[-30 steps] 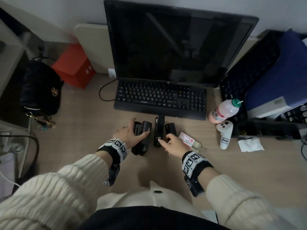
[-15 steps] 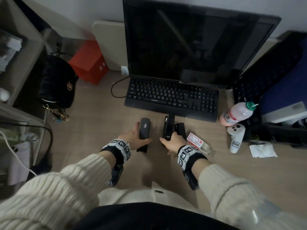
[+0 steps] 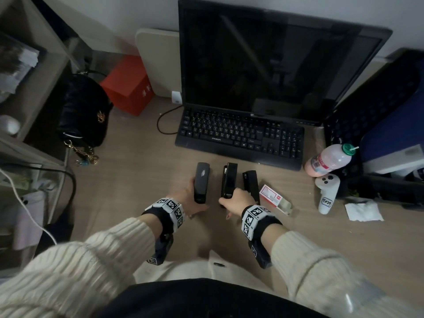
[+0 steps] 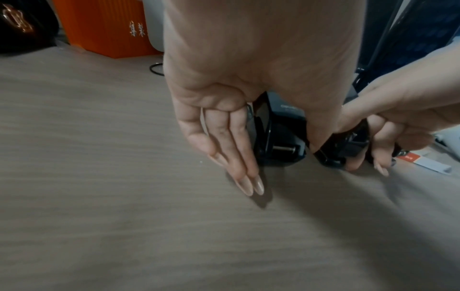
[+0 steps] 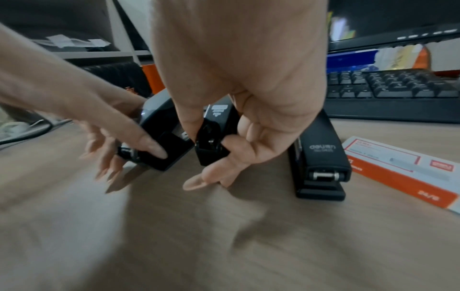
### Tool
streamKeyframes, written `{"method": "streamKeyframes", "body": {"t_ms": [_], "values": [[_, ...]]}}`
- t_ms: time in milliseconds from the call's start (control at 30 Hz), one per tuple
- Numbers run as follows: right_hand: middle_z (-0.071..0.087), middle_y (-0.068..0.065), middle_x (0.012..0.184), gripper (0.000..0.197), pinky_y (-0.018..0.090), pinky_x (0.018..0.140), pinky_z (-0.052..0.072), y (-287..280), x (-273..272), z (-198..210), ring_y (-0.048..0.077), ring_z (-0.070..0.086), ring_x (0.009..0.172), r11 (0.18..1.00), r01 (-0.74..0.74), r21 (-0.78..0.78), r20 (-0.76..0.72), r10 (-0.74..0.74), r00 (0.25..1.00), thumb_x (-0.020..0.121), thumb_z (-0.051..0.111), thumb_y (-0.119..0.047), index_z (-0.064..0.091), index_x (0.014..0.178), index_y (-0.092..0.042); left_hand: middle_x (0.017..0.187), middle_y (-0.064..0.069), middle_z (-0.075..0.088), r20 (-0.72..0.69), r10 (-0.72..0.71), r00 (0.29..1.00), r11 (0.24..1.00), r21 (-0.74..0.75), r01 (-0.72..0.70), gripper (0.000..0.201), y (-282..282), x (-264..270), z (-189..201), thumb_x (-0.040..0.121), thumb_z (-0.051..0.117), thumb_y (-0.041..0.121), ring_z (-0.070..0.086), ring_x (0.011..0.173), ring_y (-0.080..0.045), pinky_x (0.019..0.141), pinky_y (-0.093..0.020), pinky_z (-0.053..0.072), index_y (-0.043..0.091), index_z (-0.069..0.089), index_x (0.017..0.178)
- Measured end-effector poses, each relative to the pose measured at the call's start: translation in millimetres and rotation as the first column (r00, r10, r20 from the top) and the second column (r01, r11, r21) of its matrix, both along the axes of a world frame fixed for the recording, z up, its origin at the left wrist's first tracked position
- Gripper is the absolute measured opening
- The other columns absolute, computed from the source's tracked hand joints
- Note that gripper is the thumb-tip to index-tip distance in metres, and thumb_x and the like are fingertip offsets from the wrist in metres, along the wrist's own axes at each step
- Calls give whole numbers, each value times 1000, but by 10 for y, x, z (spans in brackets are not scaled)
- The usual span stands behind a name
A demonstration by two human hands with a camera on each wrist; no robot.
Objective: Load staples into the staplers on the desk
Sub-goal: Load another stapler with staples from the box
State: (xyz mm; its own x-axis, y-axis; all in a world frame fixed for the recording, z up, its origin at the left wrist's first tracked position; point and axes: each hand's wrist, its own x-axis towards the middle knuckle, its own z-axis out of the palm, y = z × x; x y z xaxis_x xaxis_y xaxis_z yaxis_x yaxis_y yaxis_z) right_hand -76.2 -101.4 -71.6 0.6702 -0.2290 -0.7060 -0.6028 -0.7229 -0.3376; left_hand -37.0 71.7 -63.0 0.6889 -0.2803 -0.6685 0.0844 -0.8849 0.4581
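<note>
Three black staplers lie side by side on the desk in front of the keyboard. My left hand (image 3: pixel 189 200) holds the near end of the left stapler (image 3: pixel 202 180) between thumb and straight fingers (image 4: pixel 239 157). The left stapler (image 4: pixel 278 133) rests flat and closed. My right hand (image 3: pixel 236 200) pinches the near end of the middle stapler (image 3: pixel 229 177) between thumb and index finger (image 5: pixel 239 145). To its right the right stapler (image 5: pixel 321 153) lies untouched. A red and white staple box (image 3: pixel 271 196) lies next to the right stapler.
Behind the staplers are a black keyboard (image 3: pixel 241 136) and a monitor (image 3: pixel 263 65). A bottle (image 3: pixel 330 159), a white controller (image 3: pixel 327 193) and a tissue (image 3: pixel 363 211) lie at the right. A black bag (image 3: pixel 82 111) and a red box (image 3: pixel 128 86) stand at the left.
The left stapler, held tilted and apart a second ago, now lies flat and closed in my left hand. My right hand has closed on the middle stapler's near end.
</note>
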Motion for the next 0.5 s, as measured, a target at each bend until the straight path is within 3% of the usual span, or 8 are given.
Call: {"method": "streamKeyframes", "body": {"t_ms": [33, 100, 167, 200, 300, 433, 500], "values": [[74, 8, 80, 29, 29, 68, 53, 23, -13, -3, 25, 69, 79, 1000, -17, 24, -3, 17, 1000, 79, 58, -44, 57, 70, -16, 109, -6, 66, -14, 6, 1000, 1000, -9, -6, 102, -11, 14, 12, 77, 75, 36, 67, 92, -24, 79, -32, 54, 20, 9, 154], [73, 7, 69, 31, 32, 73, 57, 74, -22, -9, 22, 71, 71, 995, -34, 89, -22, 36, 999, 78, 56, -45, 62, 73, -14, 91, 3, 64, -35, 0, 999, 1000, -12, 0, 93, -31, 50, 28, 79, 73, 31, 65, 73, -16, 63, -21, 56, 19, 17, 152], [72, 7, 65, 36, 36, 75, 58, 117, -18, -31, 23, 71, 66, 990, -49, 133, -16, 52, 999, 76, 55, -45, 65, 78, -11, 76, 12, 54, -35, -12, 999, 1000, -22, 12, 81, -40, 67, 58, 81, 74, 28, 55, 60, -6, 45, -10, 46, 16, 28, 146], [72, 7, 65, 36, 36, 75, 58, 137, -15, -31, 23, 71, 64, 988, -59, 142, -9, 61, 998, 75, 55, -45, 66, 79, -11, 75, 13, 54, -33, -14, 999, 999, -45, 12, 76, -47, 64, 81, 80, 75, 27, 57, 61, -7, 44, -9, 44, 15, 34, 143], [72, 7, 70, 31, 32, 71, 58, 171, -14, -45, 21, 70, 63, 985, -88, 148, 10, 87, 996, 75, 59, -42, 67, 82, -13, 90, 1, 70, -35, -38, 999, 997, -72, 35, 75, -64, 51, 30, 77, 79, 29, 70, 90, -20, 69, -16, 45, 15, 40, 138], [73, 7, 80, 31, 36, 72, 59, 148, -9, -65, 23, 71, 69, 982, -96, 163, 8, 95, 995, 70, 64, -39, 69, 86, -13, 89, 2, 69, -65, -60, 996, 997, -52, 57, 78, -99, 62, -15, 72, 84, 29, 69, 90, -19, 69, -22, 46, 16, 41, 136], [74, 7, 85, 31, 37, 72, 60, 134, -6, -62, 22, 71, 72, 975, -131, 177, -10, 135, 991, 70, 70, -33, 70, 93, -12, 105, -3, 71, -62, -106, 992, 994, -18, 105, 80, -109, 90, 4, 70, 85, 28, 68, 98, -22, 75, -24, 49, 16, 41, 137]]}}
